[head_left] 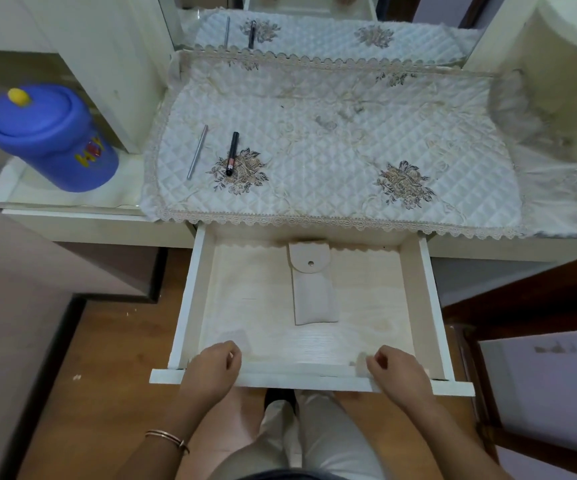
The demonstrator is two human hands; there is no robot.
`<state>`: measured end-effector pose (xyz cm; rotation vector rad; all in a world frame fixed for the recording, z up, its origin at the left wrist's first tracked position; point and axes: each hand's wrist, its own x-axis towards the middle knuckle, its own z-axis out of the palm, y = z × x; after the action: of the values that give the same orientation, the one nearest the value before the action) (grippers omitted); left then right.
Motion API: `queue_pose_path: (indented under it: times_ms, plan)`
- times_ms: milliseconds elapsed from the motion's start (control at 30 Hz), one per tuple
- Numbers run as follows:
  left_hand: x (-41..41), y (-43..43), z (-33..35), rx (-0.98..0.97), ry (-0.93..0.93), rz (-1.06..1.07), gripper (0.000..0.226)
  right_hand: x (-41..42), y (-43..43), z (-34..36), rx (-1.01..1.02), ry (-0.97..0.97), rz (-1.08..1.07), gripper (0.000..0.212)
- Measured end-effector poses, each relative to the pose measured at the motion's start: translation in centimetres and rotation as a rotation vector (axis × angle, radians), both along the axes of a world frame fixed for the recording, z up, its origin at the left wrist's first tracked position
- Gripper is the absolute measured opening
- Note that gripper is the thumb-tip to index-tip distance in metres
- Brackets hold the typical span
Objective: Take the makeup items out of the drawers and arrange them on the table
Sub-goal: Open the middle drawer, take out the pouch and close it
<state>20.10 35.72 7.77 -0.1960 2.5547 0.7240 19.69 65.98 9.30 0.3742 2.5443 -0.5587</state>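
Observation:
The white drawer (190, 299) under the dressing table stands pulled out. Inside it lies a beige snap-flap pouch (313, 296), near the middle toward the back. My left hand (211, 370) and my right hand (399, 374) both grip the drawer's front panel (301, 379), fingers curled over its top edge, left and right of centre. On the quilted floral table cloth (332, 143) lie a thin silver pencil (197, 151) and a black tube with a pink label (232, 153), side by side at the left.
A blue lidded container (49, 136) with a yellow knob stands on the left shelf. A mirror (315, 32) at the back reflects the cloth and the two items. Wooden floor and my legs are below the drawer; a dark wooden frame (488, 375) is at the right.

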Motion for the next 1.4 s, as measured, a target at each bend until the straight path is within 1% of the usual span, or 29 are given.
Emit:
queue_pose_path:
  times_ms: [67, 133, 233, 300, 367, 400, 467, 500, 600, 633, 700, 800, 933, 1000, 1033, 1100, 1167, 1200, 1300, 1367, 1400]
  plan:
    - [-0.5, -0.5, -0.2, -0.008, 0.008, 0.000, 0.017, -1.4, -1.2, -0.6, -0.100, -0.018, -0.027, 0.019]
    - [-0.8, -0.9, -0.4, -0.043, 0.029, 0.023, 0.019, -3.3, -2.7, -1.1, -0.187, -0.013, -0.057, 0.017]
    - [-0.7, -1.4, -1.3, -0.056, 0.115, 0.106, 0.031, -6.9, -5.2, -2.3, -0.258, -0.028, -0.113, 0.036]
    - [-0.6, -1.5, -1.4, -0.085, 0.195, 0.101, 0.041, -9.3, -6.8, -3.1, -0.262, -0.018, -0.181, 0.051]
    - [-0.4, -1.6, -1.1, -0.175, 0.281, 0.119, 0.038, -11.3, -8.2, -3.8, -0.237, -0.024, -0.231, 0.062]
    - [-0.3, -1.6, -0.9, -0.218, 0.289, 0.150, 0.035, -11.9, -8.7, -4.1, -0.221, -0.039, -0.256, 0.066]
    - [-0.2, -1.6, -0.6, -0.257, 0.233, 0.246, 0.044, -12.9, -9.5, -4.6, -0.169, -0.075, -0.305, 0.072]
    - [-0.3, -1.8, -0.6, -0.251, 0.172, 0.289, 0.050, -13.2, -9.8, -4.9, -0.138, -0.089, -0.331, 0.075]
    - [-0.6, -1.9, -0.8, -0.235, 0.047, 0.292, 0.057, -13.9, -9.9, -5.8, -0.104, -0.118, -0.409, 0.082]
    - [-0.8, -1.8, -0.7, -0.235, 0.035, 0.289, 0.056, -14.1, -9.7, -6.0, -0.101, -0.138, -0.412, 0.081]
    - [-1.2, -1.6, -0.5, -0.228, 0.012, 0.315, 0.053, -14.4, -9.5, -5.7, -0.106, -0.163, -0.351, 0.072]
    - [-1.5, -1.3, -0.1, -0.177, 0.003, 0.391, 0.053, -13.9, -8.9, -4.0, -0.268, -0.123, -0.230, 0.050]
    - [-2.0, -1.3, 0.6, -0.121, -0.004, 0.469, 0.062, -12.1, -7.7, -0.4, -0.396, -0.148, 0.057, 0.035]
    - [-2.4, -1.2, 0.9, -0.105, -0.032, 0.501, 0.067, -12.1, -7.3, 1.7, -0.463, -0.153, 0.143, 0.031]
    - [-2.7, -1.2, 0.9, -0.105, -0.046, 0.518, 0.068, -12.7, -7.3, 2.9, -0.515, -0.129, 0.153, 0.029]
    - [-3.4, -1.2, 1.0, -0.112, -0.070, 0.554, 0.069, -15.1, -7.7, 5.1, -0.615, -0.024, 0.125, 0.029]
    - [-3.9, -1.1, 1.0, -0.113, -0.087, 0.578, 0.070, -18.9, -8.2, 6.8, -0.668, 0.123, 0.038, 0.029]
    - [-4.1, -1.0, 1.1, -0.114, -0.096, 0.585, 0.071, -21.1, -8.5, 7.3, -0.661, 0.196, -0.015, 0.030]
    - [-4.5, -0.7, 1.3, -0.129, -0.126, 0.602, 0.071, -27.8, -9.2, 8.0, -0.643, 0.337, -0.181, 0.046]
    - [-4.5, -0.5, 1.4, -0.137, -0.133, 0.617, 0.072, -31.0, -9.6, 7.7, -0.667, 0.338, -0.236, 0.056]
    - [-4.5, -0.4, 1.3, -0.145, -0.132, 0.618, 0.072, -32.0, -9.9, 7.3, -0.665, 0.330, -0.227, 0.062]
